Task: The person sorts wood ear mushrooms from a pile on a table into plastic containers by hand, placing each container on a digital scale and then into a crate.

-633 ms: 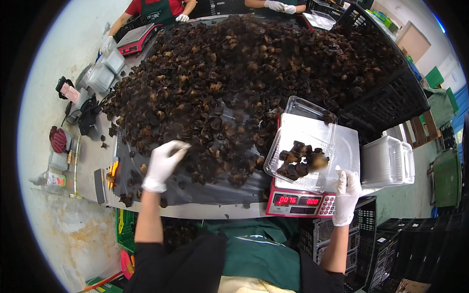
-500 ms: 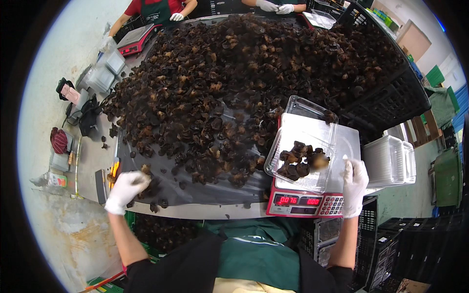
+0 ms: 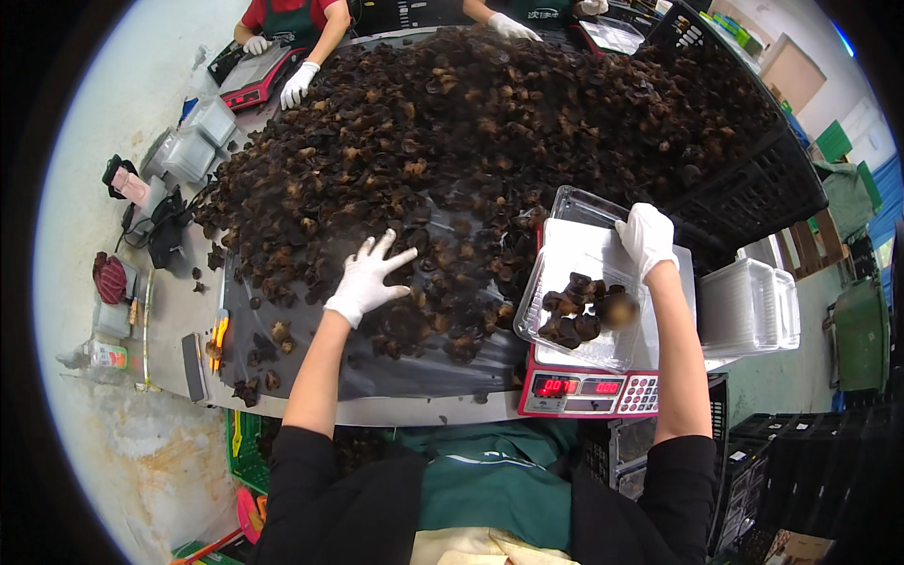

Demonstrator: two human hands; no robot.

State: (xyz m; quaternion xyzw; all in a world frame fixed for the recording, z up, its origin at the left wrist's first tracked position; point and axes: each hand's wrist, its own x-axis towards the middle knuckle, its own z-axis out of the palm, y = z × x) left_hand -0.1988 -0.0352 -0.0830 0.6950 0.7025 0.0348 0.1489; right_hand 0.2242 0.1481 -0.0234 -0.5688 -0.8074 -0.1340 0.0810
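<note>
A big heap of dark brown wood ear mushrooms [image 3: 377,141] covers the table. Over its near edge my gloved left hand [image 3: 370,282] is spread, fingers apart, with nothing in it. To the right, a clear plastic clamshell box [image 3: 556,250] lies open on a red-framed digital scale [image 3: 556,403]. Several wood ear pieces [image 3: 576,306] are in the box. My gloved right hand [image 3: 648,237] is at the box's far right edge, fingers curled together and pointing down; whatever they pinch is hidden under the glove.
Stacked clear boxes [image 3: 749,306] stand right of the scale. A black crate [image 3: 753,184] lies tipped at the heap's right. Orange cutters [image 3: 218,334] and a dark bar [image 3: 193,367] lie at left. Across the table, two co-workers' gloved hands [image 3: 299,85] are near another scale [image 3: 259,80].
My left hand has moved right and away from me, opening over the heap. My right hand has gone from beside the scale to the box's far edge, covering a wood ear piece seen there.
</note>
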